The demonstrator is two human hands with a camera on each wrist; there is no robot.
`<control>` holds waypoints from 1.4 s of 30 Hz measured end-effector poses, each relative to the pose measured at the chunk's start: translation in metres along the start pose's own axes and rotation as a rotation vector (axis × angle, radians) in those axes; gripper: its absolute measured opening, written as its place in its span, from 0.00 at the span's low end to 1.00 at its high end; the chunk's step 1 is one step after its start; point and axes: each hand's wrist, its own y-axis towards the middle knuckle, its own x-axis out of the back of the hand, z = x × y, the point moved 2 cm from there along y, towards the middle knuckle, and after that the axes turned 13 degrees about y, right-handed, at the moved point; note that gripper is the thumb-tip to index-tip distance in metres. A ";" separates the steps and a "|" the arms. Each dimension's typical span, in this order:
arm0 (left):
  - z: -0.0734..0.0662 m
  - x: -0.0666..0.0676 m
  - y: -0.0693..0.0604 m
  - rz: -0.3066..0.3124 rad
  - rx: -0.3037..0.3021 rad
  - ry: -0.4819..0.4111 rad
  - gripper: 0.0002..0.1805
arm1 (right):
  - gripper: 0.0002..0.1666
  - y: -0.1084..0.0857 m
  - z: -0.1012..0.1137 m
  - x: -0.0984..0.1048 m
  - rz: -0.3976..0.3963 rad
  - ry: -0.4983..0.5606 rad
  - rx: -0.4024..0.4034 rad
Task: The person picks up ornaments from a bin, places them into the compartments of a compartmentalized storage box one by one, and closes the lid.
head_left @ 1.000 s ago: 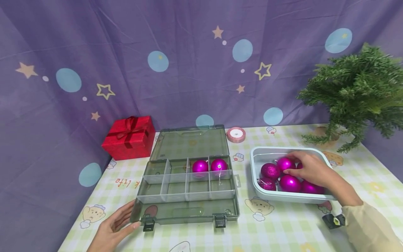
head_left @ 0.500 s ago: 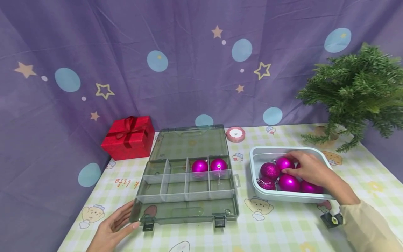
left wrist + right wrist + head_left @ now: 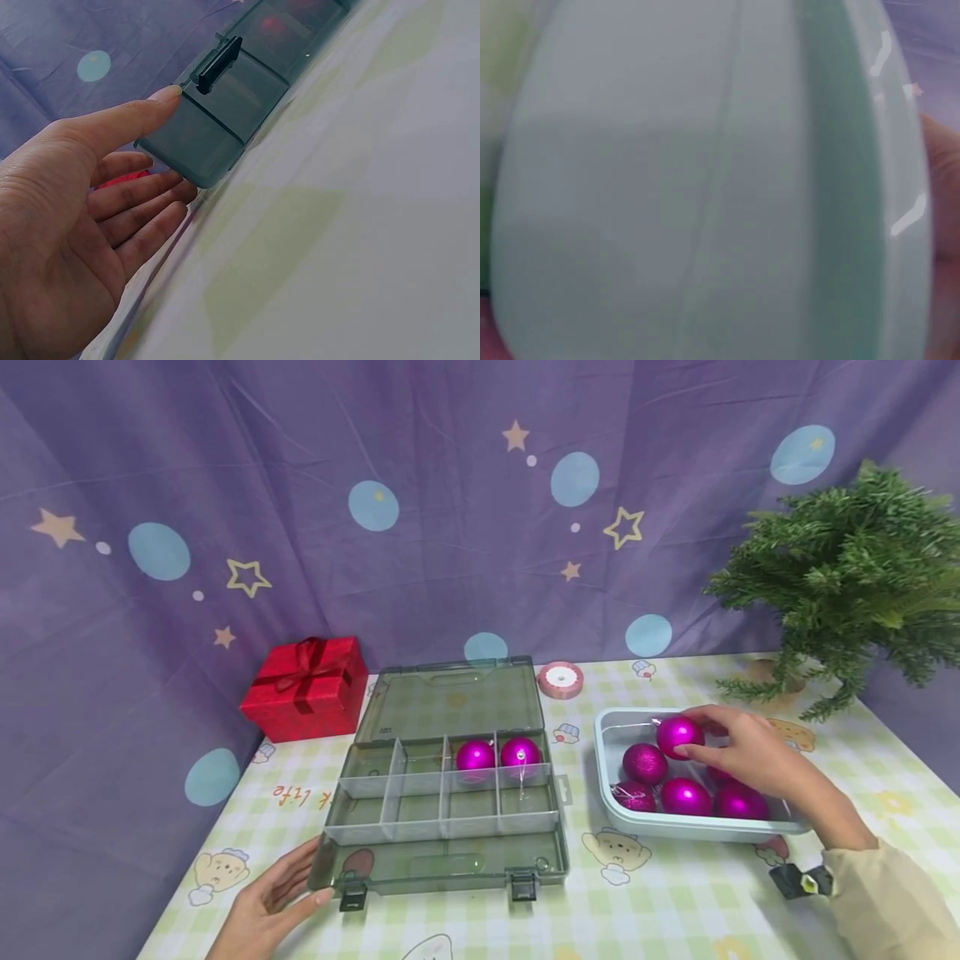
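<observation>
A glossy magenta Christmas ball is pinched between the thumb and fingers of my right hand. It sits just above several other magenta balls, some glittery, in a pale blue plastic tub. In the right wrist view the tub's wall hides nearly all of that hand. My left hand is at the front left corner of an open, clear grey compartment box. In the left wrist view its thumb touches the corner near a latch, with the fingers extended alongside. Two glossy balls lie in the box's back right compartments.
A red gift box stands behind on the left. Behind the compartment box's lid, a pink ribbon spool lies to the right. An artificial pine tree rises at the back right, before a purple curtain.
My right hand has lifted the glossy ball slightly up from among the others in the tub. The left hand has stayed at the box corner.
</observation>
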 end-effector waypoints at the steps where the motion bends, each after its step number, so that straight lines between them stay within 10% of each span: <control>1: 0.000 0.000 0.000 0.000 0.000 0.000 0.45 | 0.29 0.000 0.002 0.001 -0.003 0.004 -0.002; 42: 0.003 0.000 -0.002 -0.007 -0.035 -0.007 0.42 | 0.30 0.058 0.080 -0.046 0.000 0.167 0.183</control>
